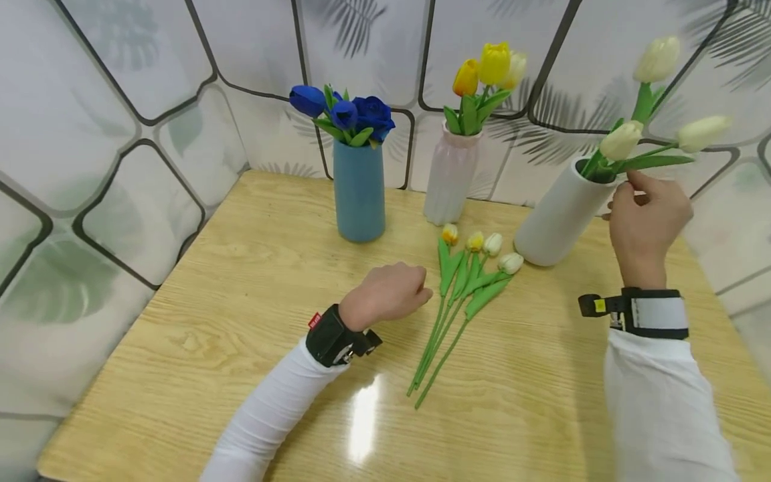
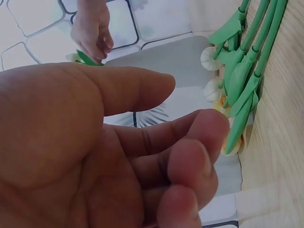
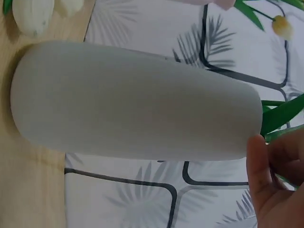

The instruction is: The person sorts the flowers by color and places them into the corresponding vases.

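A blue vase [image 1: 359, 192] holds blue flowers [image 1: 352, 115] near a pink vase [image 1: 452, 177].

No text can be read. The red tag [image 1: 314, 320] at the upper edge of the black left wristband [image 1: 326, 340] bears pale marks, which are too small for reading.

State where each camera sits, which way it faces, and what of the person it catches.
Head: on the person's head, facing forward and down over the table; shows the left hand, right hand and white sleeves.
Left wrist: on that wrist, looking sideways-on past the left hand, with the loose tulips and right hand beyond.
Right wrist: on that wrist, looking sideways-on at the white vase; part of the right hand shows lower right.
Shared: head and right wrist both show the white vase.
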Tool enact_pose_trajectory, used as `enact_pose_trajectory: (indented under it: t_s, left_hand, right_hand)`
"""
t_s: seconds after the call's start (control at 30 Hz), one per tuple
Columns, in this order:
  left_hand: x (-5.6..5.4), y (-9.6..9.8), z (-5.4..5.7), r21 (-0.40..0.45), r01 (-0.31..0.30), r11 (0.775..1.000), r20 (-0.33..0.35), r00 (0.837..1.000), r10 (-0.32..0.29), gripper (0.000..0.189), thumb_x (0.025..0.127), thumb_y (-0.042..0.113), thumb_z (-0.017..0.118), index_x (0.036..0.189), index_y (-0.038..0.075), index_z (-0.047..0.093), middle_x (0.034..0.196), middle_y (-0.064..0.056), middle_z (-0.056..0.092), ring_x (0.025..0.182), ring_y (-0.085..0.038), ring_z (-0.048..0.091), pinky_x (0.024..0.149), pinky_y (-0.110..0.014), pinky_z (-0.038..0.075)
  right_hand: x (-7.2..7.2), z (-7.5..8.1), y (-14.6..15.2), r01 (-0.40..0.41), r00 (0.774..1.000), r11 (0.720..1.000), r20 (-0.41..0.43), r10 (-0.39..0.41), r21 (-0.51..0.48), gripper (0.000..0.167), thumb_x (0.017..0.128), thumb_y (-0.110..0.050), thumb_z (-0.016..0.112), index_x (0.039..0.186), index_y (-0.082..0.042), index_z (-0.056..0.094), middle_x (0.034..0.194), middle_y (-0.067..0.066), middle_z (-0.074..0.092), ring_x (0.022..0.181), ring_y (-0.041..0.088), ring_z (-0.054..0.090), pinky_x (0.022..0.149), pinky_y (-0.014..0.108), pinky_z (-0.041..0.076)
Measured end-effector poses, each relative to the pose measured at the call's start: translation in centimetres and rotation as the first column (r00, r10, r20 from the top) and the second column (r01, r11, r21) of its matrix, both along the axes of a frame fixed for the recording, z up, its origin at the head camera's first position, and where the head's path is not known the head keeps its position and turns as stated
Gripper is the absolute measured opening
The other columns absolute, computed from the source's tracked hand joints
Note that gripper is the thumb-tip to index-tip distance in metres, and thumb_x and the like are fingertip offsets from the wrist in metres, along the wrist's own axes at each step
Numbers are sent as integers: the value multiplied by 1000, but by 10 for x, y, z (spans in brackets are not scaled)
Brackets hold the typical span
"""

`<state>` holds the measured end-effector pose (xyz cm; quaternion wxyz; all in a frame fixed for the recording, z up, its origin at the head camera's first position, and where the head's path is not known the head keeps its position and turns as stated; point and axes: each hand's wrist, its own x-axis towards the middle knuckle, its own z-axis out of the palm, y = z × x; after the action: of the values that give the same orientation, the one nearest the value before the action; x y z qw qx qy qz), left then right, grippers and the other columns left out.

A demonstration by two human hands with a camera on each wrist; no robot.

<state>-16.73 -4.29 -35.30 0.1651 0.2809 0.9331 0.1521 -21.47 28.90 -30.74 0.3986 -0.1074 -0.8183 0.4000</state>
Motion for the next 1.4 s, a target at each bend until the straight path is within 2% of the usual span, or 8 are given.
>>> enact_pose_trajectory:
  t_s: [0.17,0.33,0.47,0.6,0.8,1.03,1.17,1.4]
  left_hand:
    - [-1,1,2,-21,4,1000,-7,1000,-4,30,105,29,48,80,13,55,65,1,45,55,-13,45,51,-29,36]
    - [0,1,3,-20,5,1000,-6,1000,-5,32,105,29,48,78,14,54,64,1,44,54,-13,44,51,-29,36]
    - [1,2,3,-17,3,1000,-2,1000,-3,32,105,29,48,77,14,53,64,1,43,54,-13,43,51,-29,36]
    - [1,2,2,-18,6,1000,-2,1000,-6,31,105,29,48,79,14,54,64,2,43,54,-13,43,51,-29,35]
    - [1,1,3,-13,-9,1000,-2,1000,9,30,105,29,48,80,14,54,65,1,43,55,-13,43,52,-29,35]
    - [1,1,4,-7,0,1000,-14,1000,0,32,105,28,47,77,15,52,63,2,40,53,-13,40,51,-29,33]
    - [1,1,5,-11,1,1000,-18,1000,-1,32,105,27,47,76,14,51,63,2,39,53,-12,39,51,-29,33]
    - [1,1,4,-16,-4,1000,-15,1000,4,31,105,27,48,77,14,52,63,1,41,53,-13,41,50,-29,34]
  right_hand:
    - [14,-19,-9,-36,998,969,-57,23,-244,25,94,-6,56,110,2,74,76,-15,64,47,-7,57,50,9,47]
    - [24,-41,-19,-65,997,969,-65,51,-239,24,94,-6,57,106,6,74,71,-18,62,49,-6,57,50,10,47]
    - [35,-50,-29,-71,997,974,4,74,-217,24,95,-8,57,105,5,74,74,-18,61,51,-6,57,51,10,47]
    - [46,-52,-41,-124,981,983,135,142,-134,24,96,-10,57,104,5,74,82,-5,65,53,-6,55,50,10,46]
    - [54,-47,-60,-335,902,941,306,304,54,25,97,-11,54,101,5,73,81,23,68,53,-6,54,50,12,45]
    - [63,-44,-69,-418,870,898,347,351,139,22,96,-9,55,99,4,73,80,19,70,54,-7,53,50,15,45]
    - [65,-45,-72,-456,854,871,364,372,181,19,94,-6,58,96,4,74,79,18,70,54,2,56,50,18,45]
    - [70,-46,-86,-535,811,786,449,375,310,11,90,-6,64,89,1,73,78,14,71,61,21,60,55,32,45]
